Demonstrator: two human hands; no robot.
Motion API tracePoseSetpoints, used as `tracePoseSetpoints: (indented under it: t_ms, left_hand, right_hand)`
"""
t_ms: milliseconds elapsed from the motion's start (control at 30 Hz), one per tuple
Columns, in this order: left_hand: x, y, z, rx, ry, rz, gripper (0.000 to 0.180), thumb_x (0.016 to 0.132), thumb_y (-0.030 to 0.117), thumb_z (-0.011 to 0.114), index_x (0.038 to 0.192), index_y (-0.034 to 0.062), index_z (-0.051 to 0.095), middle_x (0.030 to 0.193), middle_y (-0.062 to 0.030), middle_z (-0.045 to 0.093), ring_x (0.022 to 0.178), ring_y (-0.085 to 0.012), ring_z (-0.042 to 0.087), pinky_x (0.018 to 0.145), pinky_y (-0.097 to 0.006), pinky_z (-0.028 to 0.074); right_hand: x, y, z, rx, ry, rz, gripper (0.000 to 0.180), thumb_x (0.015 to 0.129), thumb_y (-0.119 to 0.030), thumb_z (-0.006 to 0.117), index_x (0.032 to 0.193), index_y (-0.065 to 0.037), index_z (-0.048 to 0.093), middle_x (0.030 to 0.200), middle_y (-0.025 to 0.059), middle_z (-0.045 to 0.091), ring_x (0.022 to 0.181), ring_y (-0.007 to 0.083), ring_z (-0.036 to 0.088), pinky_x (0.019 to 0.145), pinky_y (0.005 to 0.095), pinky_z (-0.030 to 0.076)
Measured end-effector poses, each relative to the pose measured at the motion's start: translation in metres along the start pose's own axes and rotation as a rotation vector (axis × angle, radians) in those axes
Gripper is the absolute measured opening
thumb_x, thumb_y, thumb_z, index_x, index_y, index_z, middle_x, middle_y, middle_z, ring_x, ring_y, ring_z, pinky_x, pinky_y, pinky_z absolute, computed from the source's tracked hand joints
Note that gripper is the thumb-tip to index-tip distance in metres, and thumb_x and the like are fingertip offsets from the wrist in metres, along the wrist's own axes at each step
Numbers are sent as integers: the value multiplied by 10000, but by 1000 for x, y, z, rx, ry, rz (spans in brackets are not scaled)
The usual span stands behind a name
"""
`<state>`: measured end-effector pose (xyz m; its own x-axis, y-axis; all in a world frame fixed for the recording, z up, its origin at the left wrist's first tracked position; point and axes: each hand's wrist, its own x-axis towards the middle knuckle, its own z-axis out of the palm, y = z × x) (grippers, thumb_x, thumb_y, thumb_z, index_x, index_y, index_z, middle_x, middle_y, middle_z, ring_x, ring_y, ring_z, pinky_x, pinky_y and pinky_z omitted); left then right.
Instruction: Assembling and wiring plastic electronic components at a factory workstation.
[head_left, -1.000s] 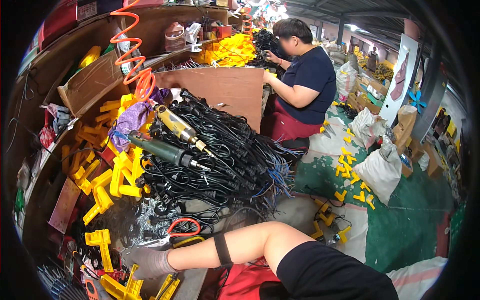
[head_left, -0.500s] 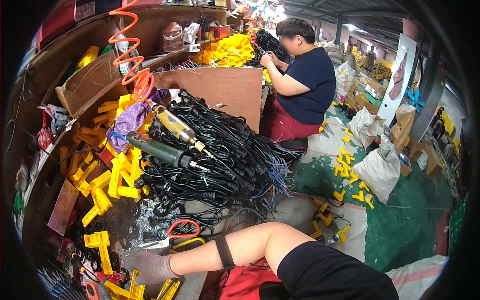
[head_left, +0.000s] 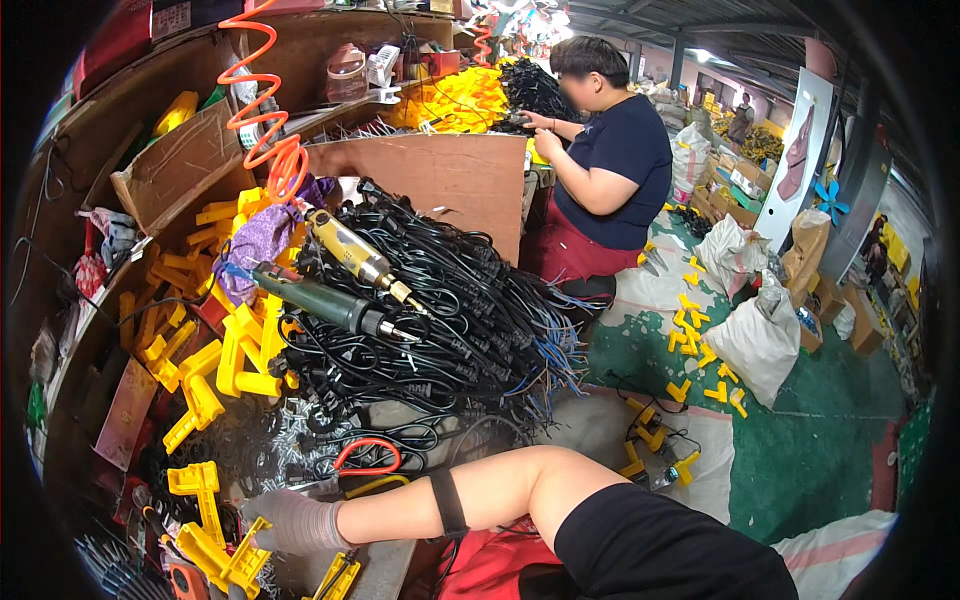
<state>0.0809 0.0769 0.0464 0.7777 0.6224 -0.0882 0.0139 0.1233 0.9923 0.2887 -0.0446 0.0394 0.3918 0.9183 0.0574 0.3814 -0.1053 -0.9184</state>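
Note:
My right hand (head_left: 295,523), in a grey glove, reaches in from the lower right, the bent forearm wearing a black strap. Its fingers, partly hidden, close on the end of a yellow plastic housing (head_left: 243,562) at the lower left. A grey patch at the bottom edge below that housing could be my left glove; its fingers do not show. Another yellow housing (head_left: 200,490) lies just beyond, and a yellow piece (head_left: 337,578) is beside my right wrist. Scissors with red handles (head_left: 370,447) lie past the forearm, among loose silver screws (head_left: 300,440).
A dark green power screwdriver (head_left: 315,300) and a tan one (head_left: 350,250) rest on a heap of black cables (head_left: 460,310). An orange coiled hose (head_left: 262,130) hangs above. A co-worker (head_left: 620,160) sits beyond a wooden board (head_left: 430,185). Yellow pieces (head_left: 690,325) lie on the floor.
My right hand has shifted slightly left. The yellow housing at its fingers has moved up and left. The co-worker's hands have come apart, one reaching toward the far cable pile.

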Motion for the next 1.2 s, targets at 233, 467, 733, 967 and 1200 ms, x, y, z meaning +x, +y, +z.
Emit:
tracePoseSetpoints:
  t_ms: [233, 467, 733, 967, 1200]
  left_hand:
    - [-2, 1, -3, -6, 85, -117, 495, 907, 123, 628, 1356, 22, 445, 1239, -88, 564, 1032, -206, 546, 848, -329, 477]
    - [-10, 19, 21, 80, 103, -49, 535, 892, 141, 650, 1353, -20, 433, 1269, -94, 546, 1060, -210, 532, 875, -317, 464]
    - [-9, 21, 25, 277, 131, -30, 554, 891, 153, 657, 1350, -49, 423, 1291, -109, 530, 1073, -224, 520, 908, -321, 436]
    - [-7, 24, 31, 212, 165, -4, 458, 922, 157, 607, 1306, -47, 463, 1206, -86, 555, 1014, -192, 522, 844, -305, 438]
    - [1, -4, -5, 115, 160, -39, 571, 885, 191, 623, 1390, 23, 418, 1278, -95, 561, 1139, -221, 564, 933, -363, 466]
  right_hand:
    - [2, 0, 0, -24, -1, -2, 308, 825, -243, 669, 1047, -40, 601, 917, 211, 648, 913, 382, 628, 781, 412, 488]
    - [0, -2, 1, 2, -5, 4, 326, 826, -246, 670, 1060, -32, 596, 933, 218, 647, 931, 391, 622, 794, 415, 487]
    - [3, 3, 1, -11, 42, 3, 329, 821, -249, 664, 1057, -28, 607, 936, 224, 647, 944, 390, 618, 813, 413, 488]
    - [5, 5, 7, -42, 76, -18, 352, 832, -246, 640, 1085, -12, 570, 926, 235, 641, 915, 404, 617, 792, 436, 489]
    - [-8, 10, 5, -670, -18, -440, 240, 883, -185, 527, 1027, -21, 626, 1157, 192, 601, 1016, 329, 607, 853, 437, 501]
